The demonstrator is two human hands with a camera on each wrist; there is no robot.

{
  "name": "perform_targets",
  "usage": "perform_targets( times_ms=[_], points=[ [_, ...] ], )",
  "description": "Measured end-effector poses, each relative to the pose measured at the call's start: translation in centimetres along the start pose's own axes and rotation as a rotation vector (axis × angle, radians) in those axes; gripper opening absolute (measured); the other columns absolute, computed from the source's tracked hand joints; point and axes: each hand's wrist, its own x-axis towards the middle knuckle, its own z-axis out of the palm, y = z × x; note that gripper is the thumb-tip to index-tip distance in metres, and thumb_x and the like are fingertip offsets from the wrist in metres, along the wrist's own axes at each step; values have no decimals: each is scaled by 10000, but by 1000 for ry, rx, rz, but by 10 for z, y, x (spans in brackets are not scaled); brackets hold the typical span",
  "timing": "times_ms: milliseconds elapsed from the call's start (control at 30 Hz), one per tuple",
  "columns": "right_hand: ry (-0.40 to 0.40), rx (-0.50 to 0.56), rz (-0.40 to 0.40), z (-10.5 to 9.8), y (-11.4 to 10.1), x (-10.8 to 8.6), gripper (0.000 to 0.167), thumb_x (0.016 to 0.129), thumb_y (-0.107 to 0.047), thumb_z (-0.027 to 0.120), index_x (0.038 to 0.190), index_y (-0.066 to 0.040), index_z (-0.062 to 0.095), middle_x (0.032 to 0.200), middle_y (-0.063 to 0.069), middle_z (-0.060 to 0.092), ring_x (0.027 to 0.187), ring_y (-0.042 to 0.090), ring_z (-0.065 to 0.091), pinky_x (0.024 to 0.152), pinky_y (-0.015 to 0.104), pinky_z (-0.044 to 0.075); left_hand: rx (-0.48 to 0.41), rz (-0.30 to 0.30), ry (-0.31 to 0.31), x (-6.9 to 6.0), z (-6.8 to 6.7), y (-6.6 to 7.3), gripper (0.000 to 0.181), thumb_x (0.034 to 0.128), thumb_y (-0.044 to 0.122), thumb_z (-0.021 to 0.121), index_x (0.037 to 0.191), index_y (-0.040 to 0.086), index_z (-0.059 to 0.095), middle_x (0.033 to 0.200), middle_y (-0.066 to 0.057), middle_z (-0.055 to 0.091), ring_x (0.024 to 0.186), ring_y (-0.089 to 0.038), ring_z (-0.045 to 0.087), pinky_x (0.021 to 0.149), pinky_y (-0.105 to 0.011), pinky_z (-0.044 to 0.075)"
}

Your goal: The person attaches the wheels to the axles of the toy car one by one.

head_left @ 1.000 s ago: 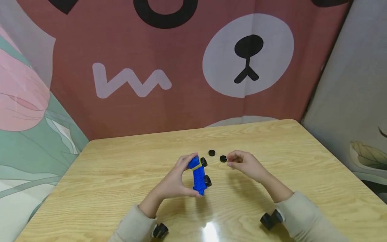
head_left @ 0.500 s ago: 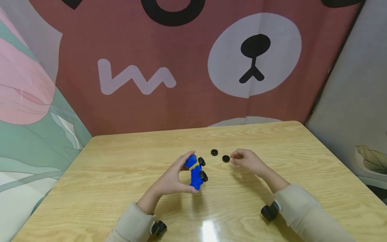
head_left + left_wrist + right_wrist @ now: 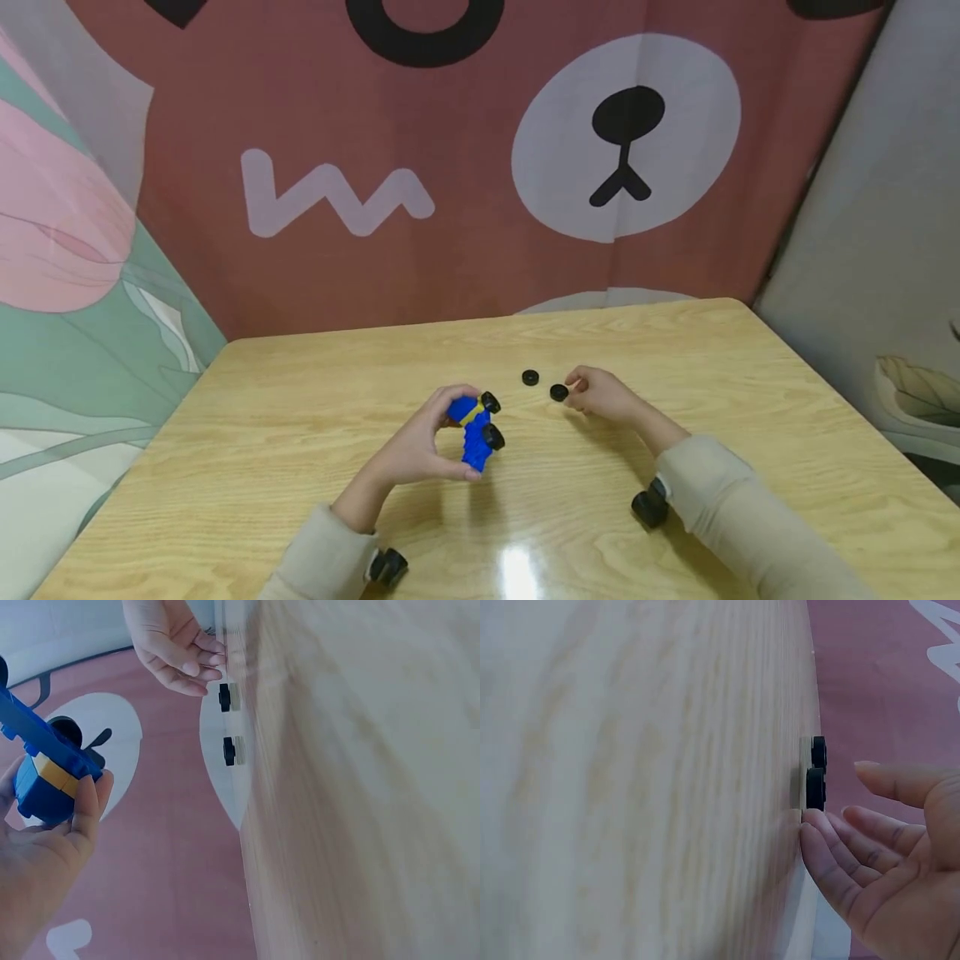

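My left hand [image 3: 412, 446] holds a blue toy car [image 3: 476, 443] above the table, thumb at one end and fingers at the other. A yellow band crosses the car, and two black wheels show on its right side. Two loose black toy wheels lie flat on the table; the farther wheel [image 3: 530, 377] sits left of the nearer wheel [image 3: 558, 392]. Beside the nearer one is my right hand [image 3: 606, 398]. In the right wrist view, that hand's fingertips reach the edge of the nearer wheel [image 3: 815, 789], while the thumb stands apart from it. Whether they touch is unclear.
The wooden table [image 3: 300, 400] ends at a reddish cloth backdrop [image 3: 337, 275] with a bear print. A grey panel [image 3: 862, 250] stands at the right. Dark wrist cameras hang under both sleeves, close above the tabletop.
My left hand has moved slightly left with the toy car, which is now more tilted. After drawing back a little, my right hand has come up to the nearer wheel again.
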Motion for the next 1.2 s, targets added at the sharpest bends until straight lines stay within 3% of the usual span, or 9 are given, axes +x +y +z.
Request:
perform_targets(
  times_ms=[200,433,567,833,1000,1100,1200],
  points=[
    [-26,-61,7,0,-3,9,388,818,-37,545,1150,108,404,858,142,518,660,203,525,568,318,462,-18,-32,21,-3,-4,23,747,605,43,768,1205,-26,328,1183,-145,377,977,-241,428,844,-426,364],
    [-33,-189,5,6,-5,14,412,787,-41,589,1157,72,449,739,93,501,549,172,475,483,279,383,-44,-61,33,-4,-3,25,756,608,29,763,1200,-23,295,1220,-165,325,1030,-268,406,871,-466,334],
    [-39,-265,-6,7,-5,16,389,781,-59,607,1139,33,487,672,69,493,503,162,460,450,263,357,-62,-46,49,-4,-4,24,798,623,16,751,1248,-29,257,1237,-185,312,1078,-278,386,884,-481,321],
    [-17,-324,-43,6,-5,18,266,751,-56,648,998,-21,557,747,67,502,591,154,425,529,275,358,19,-56,47,-3,-6,26,796,635,65,758,1282,-6,301,1260,-162,309,1111,-266,359,886,-440,342],
    [6,-261,-75,8,-3,13,240,745,-45,652,959,-25,545,805,74,526,652,158,490,580,292,408,23,-90,51,-2,-5,27,762,618,64,769,1244,1,338,1242,-148,309,1117,-277,348,907,-433,323],
    [5,-194,-91,10,-5,7,222,749,-40,648,941,-27,537,813,69,538,659,148,520,580,284,433,-17,-64,66,-2,-5,20,763,612,101,779,1218,-21,332,1218,-167,309,1119,-304,338,910,-458,307],
    [0,-168,-117,11,-9,3,212,752,-40,646,932,-29,535,806,62,547,665,147,535,578,276,443,-84,-24,80,0,-6,5,774,612,186,778,1200,-26,320,1205,-182,304,1106,-312,348,904,-475,303]
  ],
)
